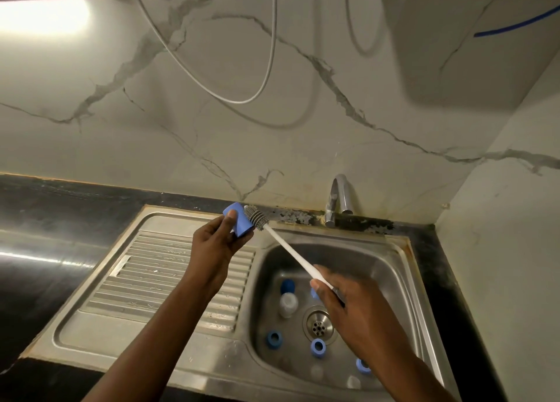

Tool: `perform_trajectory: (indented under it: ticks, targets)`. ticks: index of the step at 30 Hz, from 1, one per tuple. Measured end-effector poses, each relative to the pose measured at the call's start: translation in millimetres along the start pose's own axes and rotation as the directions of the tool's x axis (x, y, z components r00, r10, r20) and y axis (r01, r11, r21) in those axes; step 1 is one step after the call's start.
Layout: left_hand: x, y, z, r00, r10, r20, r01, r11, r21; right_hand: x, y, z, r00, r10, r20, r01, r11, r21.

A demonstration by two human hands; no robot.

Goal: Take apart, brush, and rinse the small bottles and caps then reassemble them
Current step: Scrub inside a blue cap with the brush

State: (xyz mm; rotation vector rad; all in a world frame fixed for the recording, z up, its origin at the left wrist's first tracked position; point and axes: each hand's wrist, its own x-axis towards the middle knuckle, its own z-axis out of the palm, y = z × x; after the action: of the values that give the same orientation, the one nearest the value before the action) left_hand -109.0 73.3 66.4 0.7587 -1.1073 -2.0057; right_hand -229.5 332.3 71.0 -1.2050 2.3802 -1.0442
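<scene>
fingers of the left hand are curling round a blue cap, the thumb pressing across its near side, and are holding it up over the far edge of the sink. right hand is gripping the low end of a white brush, fingers wrapping round the handle, which is slanting up and leftward toward the left hand. its grey bristle head is sitting at the cap's right side, touching it or just beside it; i cannot tell which. below the right hand, in the basin, a clear bottle is lying just left of the drain, with a second cap just beyond it. three blue rings are lying nearer, around the drain, and two more clear bottles are resting by the near wall, blurred. under the left forearm a ribbed drainboard is stretching leftward. beyond both hands a tap is standing against the marble wall.
</scene>
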Motion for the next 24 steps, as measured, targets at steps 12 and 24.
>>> perform_trajectory:
  ticks: [12,24]
  targets:
    - [-13,-1,12,0.991,-0.11,0.074,0.117,0.988,-0.103,14,-14,4,1.0,-0.006,-0.005,0.006,1.0,0.011]
    - [-13,1,2,0.987,-0.164,0.001,0.153,0.923,-0.354,-6,-14,3,0.999,0.044,0.029,-0.046,0.996,0.082]
